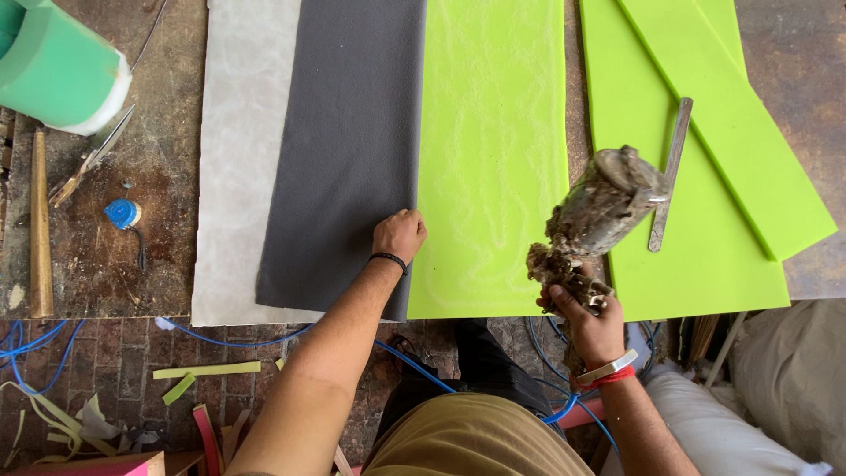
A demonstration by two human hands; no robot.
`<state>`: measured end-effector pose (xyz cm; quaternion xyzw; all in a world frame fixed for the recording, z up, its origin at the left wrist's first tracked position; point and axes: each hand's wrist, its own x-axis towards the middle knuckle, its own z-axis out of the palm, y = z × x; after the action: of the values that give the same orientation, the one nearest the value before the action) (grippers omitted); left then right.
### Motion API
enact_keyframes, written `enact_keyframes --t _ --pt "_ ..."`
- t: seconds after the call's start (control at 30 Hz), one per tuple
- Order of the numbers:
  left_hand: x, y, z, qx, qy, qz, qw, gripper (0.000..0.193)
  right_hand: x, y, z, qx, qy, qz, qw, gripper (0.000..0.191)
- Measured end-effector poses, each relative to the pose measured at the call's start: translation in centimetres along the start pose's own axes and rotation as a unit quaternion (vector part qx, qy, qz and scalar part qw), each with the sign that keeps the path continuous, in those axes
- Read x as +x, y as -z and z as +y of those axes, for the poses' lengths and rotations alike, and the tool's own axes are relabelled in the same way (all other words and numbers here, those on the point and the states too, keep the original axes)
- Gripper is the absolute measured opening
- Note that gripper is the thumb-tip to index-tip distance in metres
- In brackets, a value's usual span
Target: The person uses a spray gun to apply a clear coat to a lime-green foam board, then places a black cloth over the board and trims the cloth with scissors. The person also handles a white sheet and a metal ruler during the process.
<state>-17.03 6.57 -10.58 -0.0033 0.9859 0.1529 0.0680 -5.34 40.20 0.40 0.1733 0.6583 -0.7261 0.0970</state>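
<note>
My left hand [399, 234] rests closed on the right edge of a dark grey fabric sheet [348, 132], where it meets a lime green foam sheet [489, 150]. A black band circles that wrist. My right hand [589, 319] grips a glue spray gun [599, 216] crusted with dried residue, held above the gap between the two green sheets. Its canister points up and to the right. A white and a red bangle sit on my right wrist.
A pale sheet [236, 159] lies left of the grey one. More green foam [696, 176] with a metal ruler [671, 172] lies right. Scissors [92, 159], a blue cap [122, 213], a wooden handle [40, 225] and a green foam roll [57, 66] sit left. Blue hose [220, 339] and scraps cover the floor.
</note>
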Motion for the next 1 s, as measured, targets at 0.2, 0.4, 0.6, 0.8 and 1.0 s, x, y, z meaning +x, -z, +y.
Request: enact_keyframes --t 0.2,0.4,0.6,0.8,1.0 --pt "-2.6 -0.4 -1.3 -0.196 0.045 0.129 0.971 0.011 0.4 -2.9 -0.7 -0.126 -0.079 -0.054 0.987 0.069" --pt "-10.3 -0.1 -4.7 -0.394 0.212 0.097 0.889 0.024 0.0 -7.5 -2.6 -0.16 -0.061 -0.046 0.984 0.064" --pt "-16.4 0.9 -6.7 -0.496 0.271 0.091 0.82 0.025 1.2 -9.8 -4.9 -0.084 0.09 0.069 0.99 0.063" --pt "-19.4 1.8 -7.8 -0.537 0.26 0.079 0.798 0.031 -0.9 -8.5 -5.7 -0.099 0.208 0.124 0.965 0.064" --pt "-22.2 2.1 -9.6 -0.515 0.247 0.041 0.82 0.042 -6.3 -5.5 -5.2 -0.074 0.15 0.114 0.979 0.06"
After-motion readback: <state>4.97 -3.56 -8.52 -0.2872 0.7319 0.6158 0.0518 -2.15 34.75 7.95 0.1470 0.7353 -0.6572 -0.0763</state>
